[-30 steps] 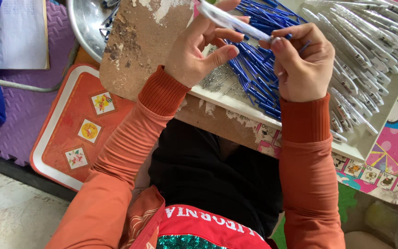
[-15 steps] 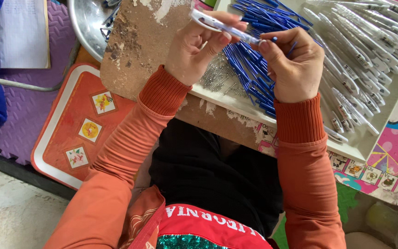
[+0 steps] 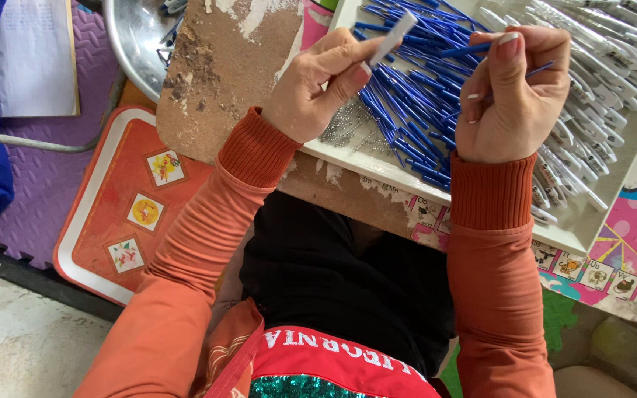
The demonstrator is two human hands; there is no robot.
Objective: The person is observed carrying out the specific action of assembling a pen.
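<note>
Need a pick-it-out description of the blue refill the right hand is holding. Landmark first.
Start at the white tray on the worn board, with a heap of blue refills beside rows of clear pen barrels. Above that heap, the right hand pinches one blue refill. It alone is lifted off the pile, lying nearly level and pointing toward the left hand.

Refills (image 3: 407, 110) crowd tray (image 3: 377, 168); board (image 3: 223, 66) seems bare.
</note>
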